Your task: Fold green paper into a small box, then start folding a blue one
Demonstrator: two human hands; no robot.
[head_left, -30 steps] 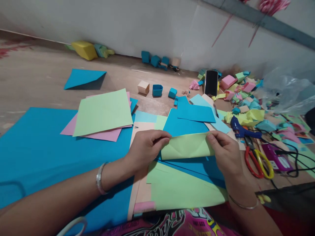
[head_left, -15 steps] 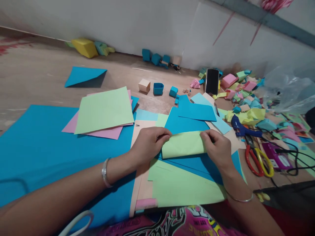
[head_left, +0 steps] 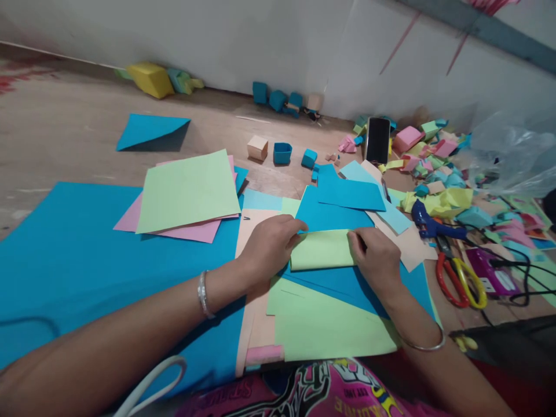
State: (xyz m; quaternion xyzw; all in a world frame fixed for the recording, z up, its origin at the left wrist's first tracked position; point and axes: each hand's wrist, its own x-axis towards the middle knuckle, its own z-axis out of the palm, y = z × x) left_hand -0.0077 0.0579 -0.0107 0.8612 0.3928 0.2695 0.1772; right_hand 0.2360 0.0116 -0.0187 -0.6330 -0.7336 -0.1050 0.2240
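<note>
A folded light green paper (head_left: 325, 251) lies across blue sheets, its fold running along the far edge. My left hand (head_left: 274, 244) pinches it at the far left corner, thumb and fingers closed. At the right end my right hand (head_left: 377, 255) grips the same paper, with the thumb near the upper edge and the other fingers curled. Beneath are blue paper (head_left: 332, 211) and a larger light green sheet (head_left: 334, 330). To the left rests a stack topped by a green square sheet (head_left: 189, 191) over pink ones.
Right of my hands lie red-and-yellow scissors (head_left: 460, 278), a blue glue gun (head_left: 436, 223) and a purple box (head_left: 493, 272) with black cords. A phone (head_left: 377, 140) leans by a pile of paper pieces. Small paper boxes (head_left: 282, 153) stand at the back; a large blue sheet (head_left: 108, 249) covers the left.
The green paper looks narrower from front to back and is pressed flatter. My right hand has shifted slightly left and my left hand slightly up along the fold.
</note>
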